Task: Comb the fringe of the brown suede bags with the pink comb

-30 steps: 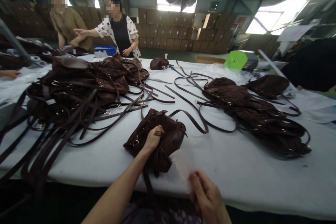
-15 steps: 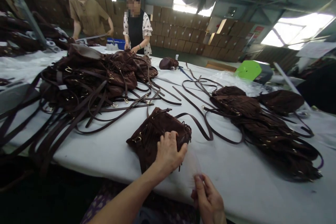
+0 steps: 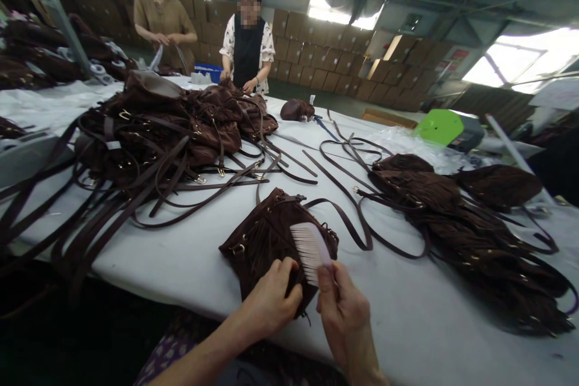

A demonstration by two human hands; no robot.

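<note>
A dark brown bag with fringe and gold-coloured buckles lies on the white-covered table in front of me. My left hand rests on its near side, fingers bent and gripping the material; what exactly is pinched is hidden. In my right hand is a pale pinkish-white comb, held by its handle between thumb and fingers. The comb stands over the right part of the bag, teeth facing left. Whether the teeth touch the fringe, I cannot tell. A long brown strap trails from the bag's far side.
To the left is a large heap of brown bags with tangled straps. More brown bags lie at right. A green object stands beyond them near clear plastic. Two people are across the table, before stacked cartons.
My right hand has risen from the table's near edge, bringing the comb up over the bag. My left hand has slid nearer along the bag, its fingers curling. One co-worker's hands have come together.
</note>
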